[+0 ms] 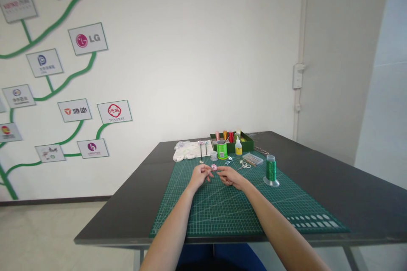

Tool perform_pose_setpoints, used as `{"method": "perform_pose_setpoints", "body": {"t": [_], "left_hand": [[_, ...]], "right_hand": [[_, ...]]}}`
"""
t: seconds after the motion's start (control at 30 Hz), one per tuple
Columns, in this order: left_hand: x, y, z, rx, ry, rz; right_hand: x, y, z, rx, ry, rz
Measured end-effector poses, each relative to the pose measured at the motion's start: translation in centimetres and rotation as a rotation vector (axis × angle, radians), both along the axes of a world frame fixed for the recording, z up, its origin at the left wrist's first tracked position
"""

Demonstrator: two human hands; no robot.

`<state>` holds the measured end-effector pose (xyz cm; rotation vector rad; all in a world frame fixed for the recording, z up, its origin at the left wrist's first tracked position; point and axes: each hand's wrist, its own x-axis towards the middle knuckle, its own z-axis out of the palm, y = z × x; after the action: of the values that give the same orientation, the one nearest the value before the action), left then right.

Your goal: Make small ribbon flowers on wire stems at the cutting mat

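Observation:
Between my two hands, just above the green cutting mat [229, 216], is a small pink-and-white flower-like piece [214, 167]. My left hand [201, 175] is closed, its thumb and fingertips pinching at the piece's left side. From the right, my right hand [231, 177] is closed too, with its fingertips against the piece's other side. Fine detail at the fingertips is too small to make out. Just beyond my right hand lie white-handled scissors [246, 165]. A thin dark stick [201, 151] with a pale top stands out behind my left hand.
At the back are a green box [248, 146] of thread spools, a green can [221, 150], a yellow-labelled glue bottle [238, 147] and a white cloth [187, 152]. A clear case [253, 159] and a green thread spool [271, 171] stand on the right. The black table [127, 211] extends around the mat.

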<state>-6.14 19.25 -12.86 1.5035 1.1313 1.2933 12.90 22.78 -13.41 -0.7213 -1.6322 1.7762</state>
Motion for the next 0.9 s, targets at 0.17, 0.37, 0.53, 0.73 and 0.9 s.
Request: {"method": "perform_pose_setpoints", "body": {"t": [0.17, 0.37, 0.53, 0.73, 0.9], "left_hand": [[0.0, 0.0, 0.1, -0.013, -0.003, 0.027], [-0.1, 0.1, 0.0, -0.016, -0.037, 0.035], [-0.2, 0.1, 0.2, -0.003, -0.114, 0.042], [-0.2, -0.2, 0.6, 0.010, -0.174, 0.061], [-0.2, -0.6, 0.9, 0.022, -0.187, 0.075]], "right_hand": [[-0.1, 0.2, -0.1, -0.019, 0.006, -0.003], [-0.1, 0.5, -0.3, -0.026, 0.029, -0.011], [0.1, 0.8, -0.2, -0.021, 0.137, -0.016], [0.4, 0.9, 0.0, -0.058, 0.200, -0.117], [0.8, 1.5, -0.2, -0.086, 0.130, -0.292]]}}
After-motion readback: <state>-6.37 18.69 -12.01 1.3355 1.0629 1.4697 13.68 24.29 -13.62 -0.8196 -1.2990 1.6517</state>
